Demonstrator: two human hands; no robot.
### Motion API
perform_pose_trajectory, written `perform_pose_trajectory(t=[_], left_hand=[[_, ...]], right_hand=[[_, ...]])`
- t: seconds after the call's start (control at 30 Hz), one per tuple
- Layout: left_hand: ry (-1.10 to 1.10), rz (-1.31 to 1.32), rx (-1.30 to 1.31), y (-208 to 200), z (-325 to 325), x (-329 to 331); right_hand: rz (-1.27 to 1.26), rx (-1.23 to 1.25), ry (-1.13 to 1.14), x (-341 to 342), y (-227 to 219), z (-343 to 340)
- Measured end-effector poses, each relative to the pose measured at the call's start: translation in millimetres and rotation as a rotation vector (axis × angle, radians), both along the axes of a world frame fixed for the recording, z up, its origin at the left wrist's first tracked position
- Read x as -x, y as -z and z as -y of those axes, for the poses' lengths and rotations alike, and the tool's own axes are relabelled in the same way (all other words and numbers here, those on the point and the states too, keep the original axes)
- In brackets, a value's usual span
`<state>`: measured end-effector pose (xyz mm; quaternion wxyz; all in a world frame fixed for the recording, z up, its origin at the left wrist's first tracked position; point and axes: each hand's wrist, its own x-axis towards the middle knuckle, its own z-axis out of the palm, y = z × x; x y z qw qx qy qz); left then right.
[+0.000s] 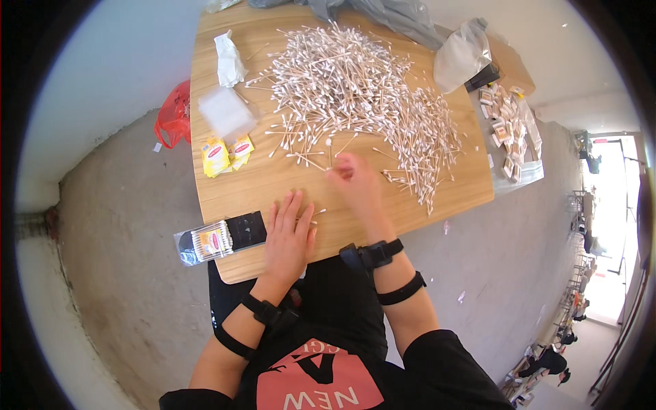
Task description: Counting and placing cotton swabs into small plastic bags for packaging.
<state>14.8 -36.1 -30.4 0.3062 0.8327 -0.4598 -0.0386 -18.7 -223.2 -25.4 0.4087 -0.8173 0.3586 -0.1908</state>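
Observation:
A large heap of cotton swabs (342,75) with white tips and pale sticks covers the far half of the wooden table (355,229). My right hand (355,181) is at the heap's near edge, thumb and fingers pinched together. A single swab (330,152) stands up from those fingertips; its lower end is hidden. My left hand (290,236) lies flat near the table's front edge, fingers stretched out. Some loose swabs (317,214) poke out beside its fingers. Left of it, a clear packet of swabs (212,240) with a yellow label rests on a black pad (246,230).
Yellow cards (217,157) and a stack of clear plastic sleeves (227,115) sit at the table's left side, near a crumpled white wrapper (229,60). A red bag (175,115) hangs beyond the left edge. Small packs (506,126) are piled on a surface at right.

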Motion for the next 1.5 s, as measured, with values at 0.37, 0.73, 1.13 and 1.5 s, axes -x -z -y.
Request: perform_pose_trajectory(t=[0.37,0.73,1.13,1.5], left_hand=[[0.000,-0.010,0.092,6,1,-6],[0.150,0.086,-0.184,-14,5,-4],[0.097,0.048,-0.225,-15,-3,7],[0.071,0.060,-0.178,-5,-2,9]], right_hand=[[0.028,0.004,-0.039,44,3,28],[0.160,0.142,0.132,42,-6,45],[-0.116,-0.001,-0.221,-18,-1,-4],[-0.070,-0.039,-0.125,13,-1,-6]])
